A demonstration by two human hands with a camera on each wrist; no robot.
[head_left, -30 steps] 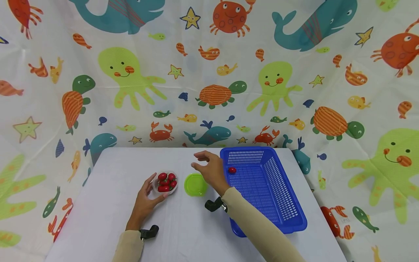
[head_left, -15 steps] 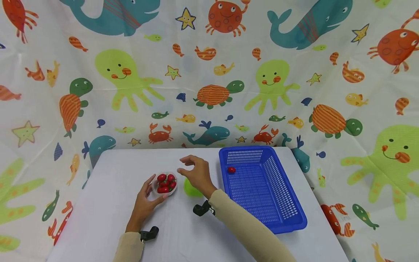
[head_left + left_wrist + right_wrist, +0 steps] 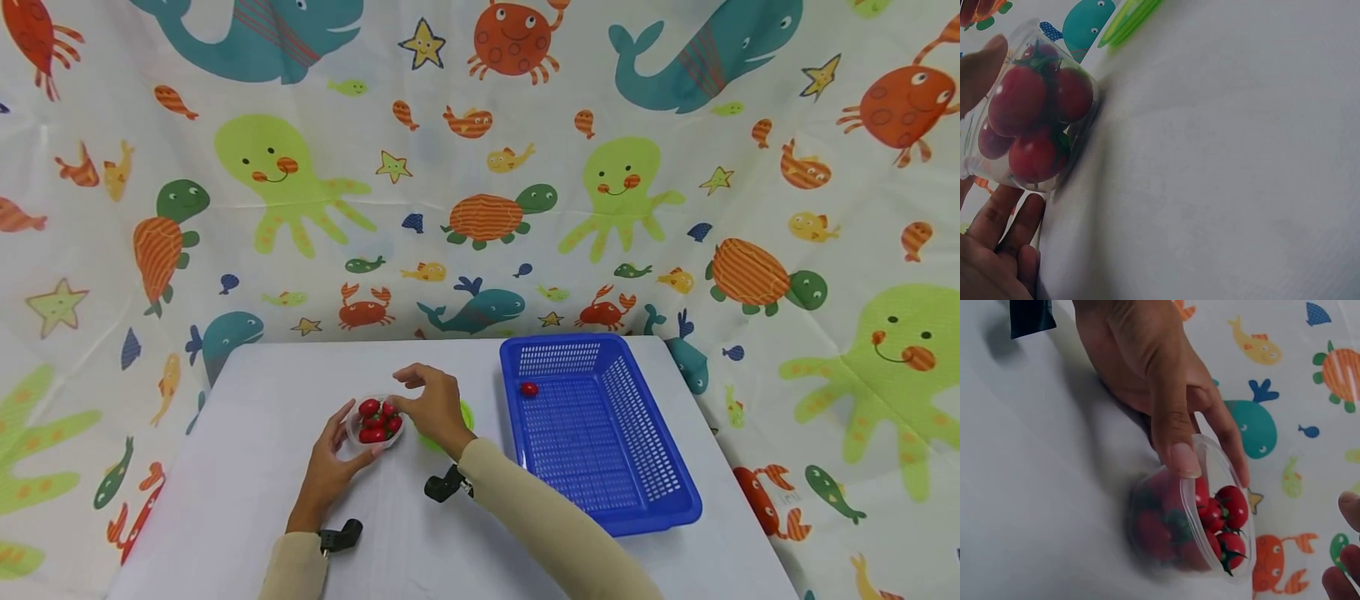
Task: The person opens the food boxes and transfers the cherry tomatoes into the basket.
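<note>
My left hand (image 3: 330, 467) grips a small clear plastic tub (image 3: 1192, 509) on the white table, its thumb at the near side and fingers round the far side. Several red cherry tomatoes (image 3: 372, 435) with green stems fill the tub. Above the tub's right edge, my right hand (image 3: 435, 407) has thumb and fingers spread apart, with nothing between them; its thumb tip overlaps the tomatoes in the head view. In the right wrist view, the fingertips (image 3: 1340, 584) show at the right edge. One cherry tomato (image 3: 529, 389) lies in the blue basket (image 3: 512, 367).
A round green lid (image 3: 467, 414) lies on the table (image 3: 285, 392), partly hidden beneath my right hand. The blue mesh basket takes up the table's right side. Behind hangs a sea-animal curtain (image 3: 427, 183).
My right hand has moved left from beside the basket, across the green lid, to the tub. My left hand has kept its grip on the tub.
</note>
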